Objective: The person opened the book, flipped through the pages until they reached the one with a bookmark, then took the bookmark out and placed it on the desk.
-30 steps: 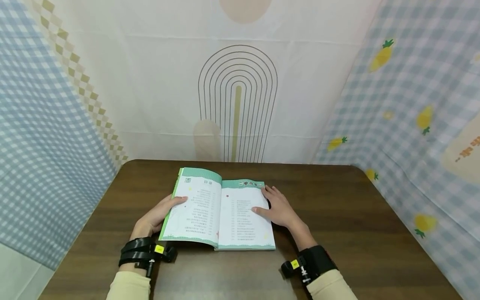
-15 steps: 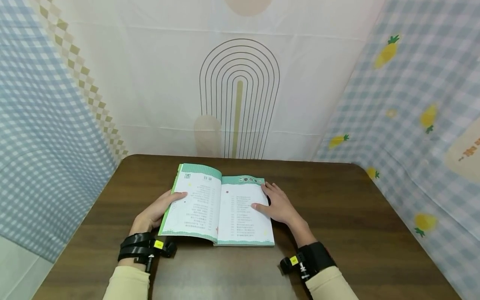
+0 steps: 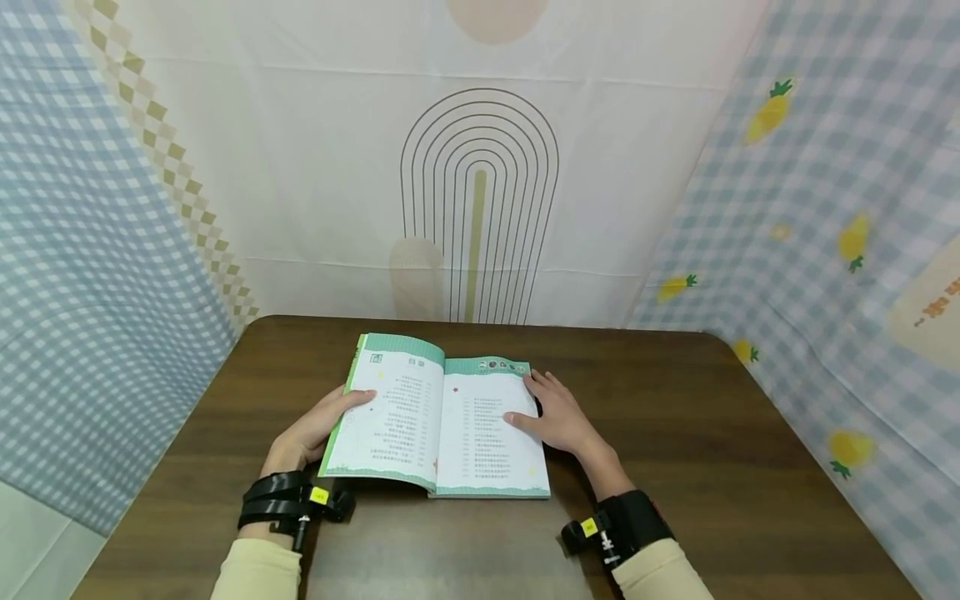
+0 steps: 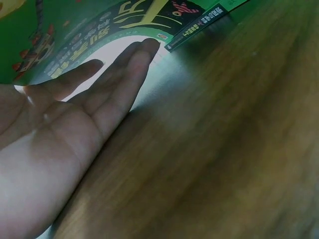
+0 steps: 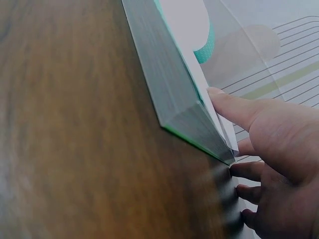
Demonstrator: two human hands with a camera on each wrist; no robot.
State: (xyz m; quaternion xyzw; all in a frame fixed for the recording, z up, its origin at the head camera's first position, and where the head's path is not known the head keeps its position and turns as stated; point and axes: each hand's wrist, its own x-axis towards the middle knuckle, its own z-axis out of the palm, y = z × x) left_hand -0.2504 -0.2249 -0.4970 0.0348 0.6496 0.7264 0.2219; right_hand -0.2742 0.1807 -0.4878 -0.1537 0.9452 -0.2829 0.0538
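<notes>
An open book (image 3: 491, 433) with white pages and green header bands lies mid-table, its left side raised in a curve. My left hand (image 3: 318, 423) holds that side, thumb on the page and fingers behind the cover. In the left wrist view, the fingers of the left hand (image 4: 75, 114) extend along the green cover (image 4: 84, 30). My right hand (image 3: 562, 417) rests at the right edge, thumb on the right page. In the right wrist view, the thumb of the right hand (image 5: 284, 139) touches the page above the thick page block (image 5: 164, 64), other fingers beside its edge.
The brown wooden table (image 3: 675, 417) has rounded far corners. A white cloth (image 3: 322, 167) with an arch print hangs behind it. Blue checked cloths (image 3: 97, 250) hang at both sides, the right one with pineapple prints. Black camera straps (image 3: 273, 500) circle both wrists.
The head view tilts slightly and returns. Both hands and the book keep the same positions relative to each other.
</notes>
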